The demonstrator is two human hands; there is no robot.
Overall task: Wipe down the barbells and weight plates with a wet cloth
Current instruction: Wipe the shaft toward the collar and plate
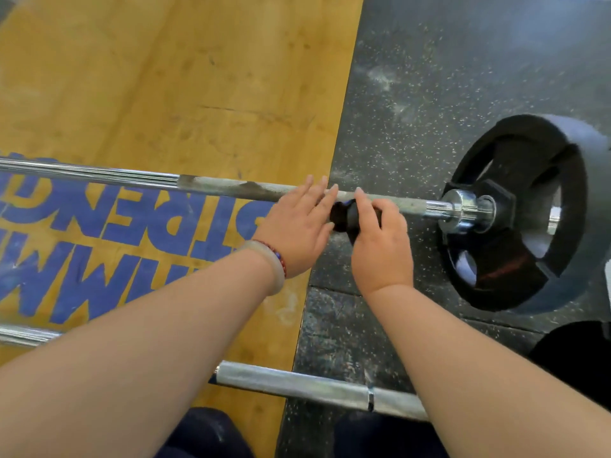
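Two bars on the floor here. The far barbell [231, 188] runs left to right across the wood platform [165, 94] and onto the black speckled rubber [463, 61]. It has one plate [496, 252] on its right end, black with a grey rim, sitting just past a chrome collar [461, 206]. The middle stretch of that bar looks chalky and dull, while the left part is shiny.

The second bar [297, 386] lies closer in, partly hidden under the forearms, with no plate showing on it.

There's one cloth [342, 216], dark, bunched up right against the far barbell between the two hands. The right hand [380, 249] grips it, fingers curled round it with the index tip up on the bar. The left hand [294, 223] is flat and loose, its fingers [317, 193] straight and reaching over the bar just beside the cloth, holding nothing.

The left wrist has two bracelets, a pale bangle [267, 259] and a red-and-blue bead string [277, 257]. Blue lettering is painted on the wood.
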